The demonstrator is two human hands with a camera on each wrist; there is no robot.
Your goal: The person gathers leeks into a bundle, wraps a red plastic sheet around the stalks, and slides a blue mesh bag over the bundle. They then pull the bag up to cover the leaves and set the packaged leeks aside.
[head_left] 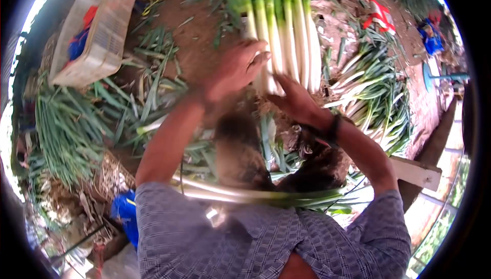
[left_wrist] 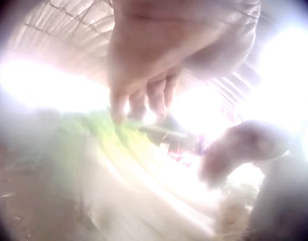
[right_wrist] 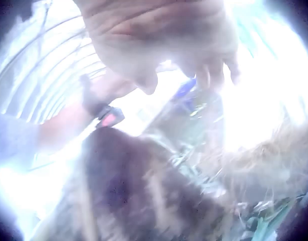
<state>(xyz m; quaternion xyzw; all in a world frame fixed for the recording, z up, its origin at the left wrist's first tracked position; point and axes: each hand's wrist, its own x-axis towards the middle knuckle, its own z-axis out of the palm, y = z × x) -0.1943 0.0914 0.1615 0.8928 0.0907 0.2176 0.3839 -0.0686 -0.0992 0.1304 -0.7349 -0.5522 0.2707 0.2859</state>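
Side by side lies a bundle of thick leeks (head_left: 289, 43), white stalks toward the person and green leaves away. My left hand (head_left: 238, 69) is at the bundle's left edge, its fingers slightly bent against the white stalks. At the near, root ends rests my right hand (head_left: 294, 97), fingers extended. In the left wrist view the left hand (left_wrist: 169, 50) is above the blurred leeks (left_wrist: 159, 186) with its fingers pointing down. The right wrist view shows the right hand (right_wrist: 164, 40) with fingers pointing down; glare hides what they touch.
A pale plastic crate (head_left: 105, 33) stands at the upper left. Green leaves (head_left: 71, 130) are heaped on the left, and a pile of thinner leeks (head_left: 376, 89) lies on the right. Loose leeks (head_left: 266, 197) lie across in front of the torso. A wooden board (head_left: 417, 172) is at the right.
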